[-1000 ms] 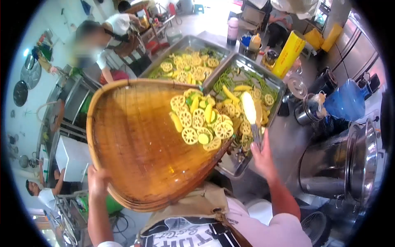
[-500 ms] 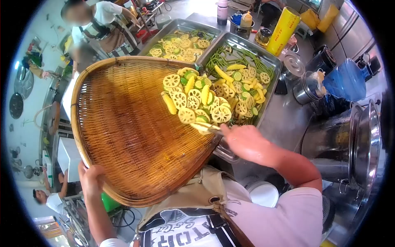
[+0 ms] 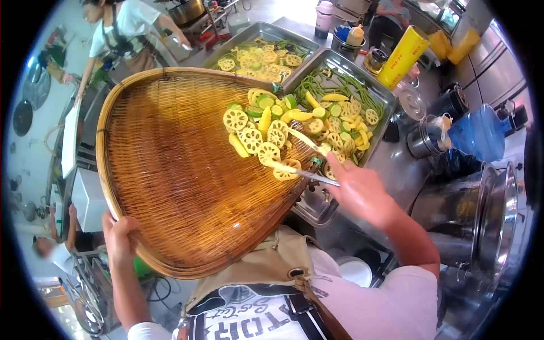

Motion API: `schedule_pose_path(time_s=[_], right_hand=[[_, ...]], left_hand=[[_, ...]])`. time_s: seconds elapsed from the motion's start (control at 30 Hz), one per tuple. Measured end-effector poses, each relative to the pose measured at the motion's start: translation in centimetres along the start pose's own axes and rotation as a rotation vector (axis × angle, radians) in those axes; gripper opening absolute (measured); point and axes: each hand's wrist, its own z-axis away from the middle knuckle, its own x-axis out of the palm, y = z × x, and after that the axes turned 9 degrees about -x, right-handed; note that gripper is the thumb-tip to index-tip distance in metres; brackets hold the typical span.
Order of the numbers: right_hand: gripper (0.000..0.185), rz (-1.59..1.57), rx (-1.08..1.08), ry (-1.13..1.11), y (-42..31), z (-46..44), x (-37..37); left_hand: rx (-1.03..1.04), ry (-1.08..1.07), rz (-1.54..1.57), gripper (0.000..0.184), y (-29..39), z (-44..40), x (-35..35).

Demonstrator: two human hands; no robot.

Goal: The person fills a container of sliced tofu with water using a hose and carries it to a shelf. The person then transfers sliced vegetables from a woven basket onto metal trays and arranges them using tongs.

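Left hand point(image 3: 120, 233) is gripping the basket point(image 3: 164, 164), steadying it; right hand point(image 3: 365, 192) is holding tongs point(image 3: 320, 178), lotus slices point(image 3: 268, 153) lying beyond its fingers. Light squeezing is likely sparing them.

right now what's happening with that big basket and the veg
The left hand grips the rim of a big woven basket, tipped toward a metal tray. The right hand holds tongs at the lotus root slices gathered near the basket's narrow end, with yellow and green pieces among them. Similar slices and long green beans already lie in that tray, and a second tray beside it holds more.
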Motion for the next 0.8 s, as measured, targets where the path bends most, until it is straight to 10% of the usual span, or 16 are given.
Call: schedule_pose_path(time_s=[0.4, 0.8], right_hand=[[0.048, 0.267, -0.008, 0.165, 5.5, 0.0, 4.0], [0.051, -1.157, 0.343, 0.603, 9.5, 3.4, 7.9]], left_hand=[[-0.018, 0.021, -0.003, 0.032, 0.7, 0.9, 0.8], [-0.033, 0.084, 0.031, 0.032, 0.0, 1.8, 0.8]])
